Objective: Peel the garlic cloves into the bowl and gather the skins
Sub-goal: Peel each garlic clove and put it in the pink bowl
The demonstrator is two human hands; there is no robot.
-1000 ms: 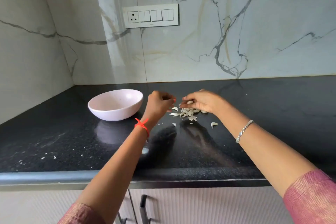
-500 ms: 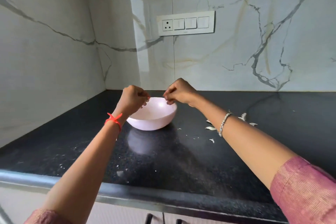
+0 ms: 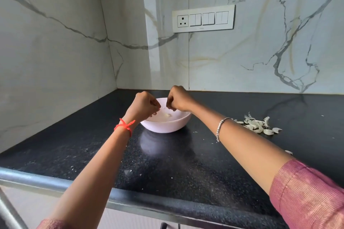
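Our left hand [image 3: 144, 107] and right hand [image 3: 179, 101] hang curled over the bowl [image 3: 167, 126], can't tell if they're pinching anything. One peeled clove [image 3: 168, 115] inside, skins [image 3: 257, 125] heaped on the bench [image 3: 186, 169] to its right.

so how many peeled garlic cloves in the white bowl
1: a pale peeled garlic clove on the floor of the round white bowl, below the left hand and right hand; they cover part of it, so more may be hidden.
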